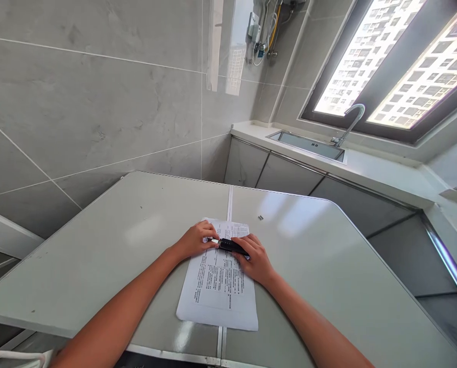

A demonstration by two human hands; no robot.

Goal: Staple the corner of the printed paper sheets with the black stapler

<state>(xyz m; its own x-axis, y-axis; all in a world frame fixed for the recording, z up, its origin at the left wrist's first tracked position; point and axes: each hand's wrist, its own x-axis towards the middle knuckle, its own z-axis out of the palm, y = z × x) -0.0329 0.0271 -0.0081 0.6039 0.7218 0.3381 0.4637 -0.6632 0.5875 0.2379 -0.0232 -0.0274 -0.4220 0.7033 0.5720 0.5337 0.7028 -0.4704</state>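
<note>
My right hand (252, 255) is wrapped round a slim black stapler (230, 246), held level above a printed sheet of paper (223, 312). At the stapler's left end, the fingers of my left hand (196, 240) pinch a small white or pale metal part (215, 240). I cannot make out whether that part is joined to the stapler. Both hands rest over the upper half of the sheet and hide some of its text. Beyond the sheet, to the right, lie small grey strips (260, 217) that look like staples.
The pale folding table (98, 266) has a metal seam (230, 202) down its middle. A grey tiled wall (98, 92) stands at the left. Behind on the right are a counter with a sink (308, 144), a faucet (353, 122) and a window (385, 61).
</note>
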